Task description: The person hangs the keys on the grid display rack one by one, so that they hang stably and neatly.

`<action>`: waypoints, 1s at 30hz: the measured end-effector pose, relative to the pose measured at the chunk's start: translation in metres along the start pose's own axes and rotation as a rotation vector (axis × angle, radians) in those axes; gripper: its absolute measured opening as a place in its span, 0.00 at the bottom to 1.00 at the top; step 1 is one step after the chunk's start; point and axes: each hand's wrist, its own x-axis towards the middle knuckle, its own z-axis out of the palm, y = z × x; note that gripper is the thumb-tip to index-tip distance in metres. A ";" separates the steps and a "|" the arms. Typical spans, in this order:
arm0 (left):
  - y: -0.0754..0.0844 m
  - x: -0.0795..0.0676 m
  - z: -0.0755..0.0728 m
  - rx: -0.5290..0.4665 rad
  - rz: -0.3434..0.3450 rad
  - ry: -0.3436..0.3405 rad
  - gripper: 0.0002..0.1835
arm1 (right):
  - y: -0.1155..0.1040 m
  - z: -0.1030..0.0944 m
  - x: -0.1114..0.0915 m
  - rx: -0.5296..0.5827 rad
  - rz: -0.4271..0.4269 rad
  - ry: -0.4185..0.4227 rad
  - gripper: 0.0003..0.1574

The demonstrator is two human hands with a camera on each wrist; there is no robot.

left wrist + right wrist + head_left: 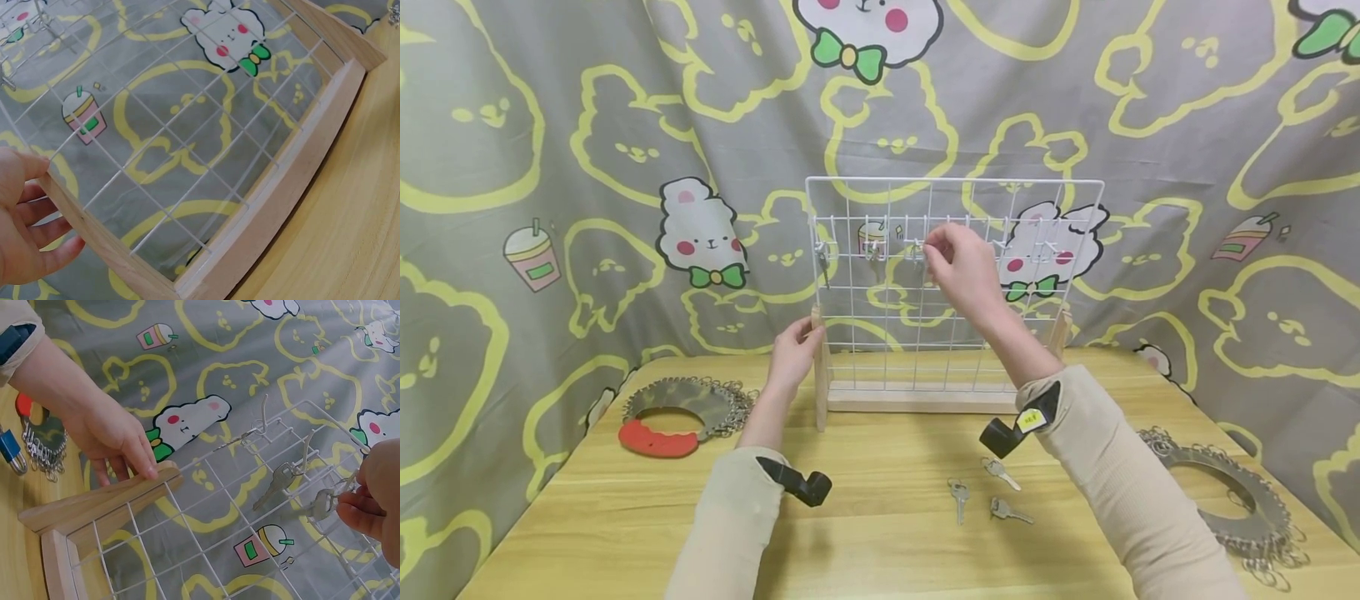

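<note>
A white wire grid [865, 333] stands upright in a wooden stand [917, 400]. Hooks run along its upper part. My left hand [793, 354] holds the stand's left post [106, 250], thumb on one side and fingers on the other. Up at the third hook, my right hand [962, 262] pinches a silver key [324, 503] by its ring end, thumb and fingertips together. Beside it, another key [278, 481] hangs from the neighbouring hook. One more key [824, 271] hangs at the far left hook. Hook and ring are partly covered by my right fingers.
Three loose keys [959, 500] lie on the wooden table before the stand. At left lies a toothed metal ring [700, 396] with a red handle and many small rings; a similar one [1262, 500] lies right, partly behind my sleeve. A patterned curtain [625, 125] hangs behind.
</note>
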 end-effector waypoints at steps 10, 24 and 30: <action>0.001 0.000 0.001 -0.005 0.007 -0.001 0.25 | 0.002 -0.001 -0.004 -0.001 -0.018 -0.027 0.06; -0.001 0.001 0.001 0.012 -0.004 0.009 0.26 | 0.026 -0.009 -0.029 0.014 -0.125 -0.103 0.05; -0.001 0.002 0.001 0.016 -0.006 0.006 0.26 | 0.037 -0.010 -0.046 0.016 -0.063 -0.136 0.06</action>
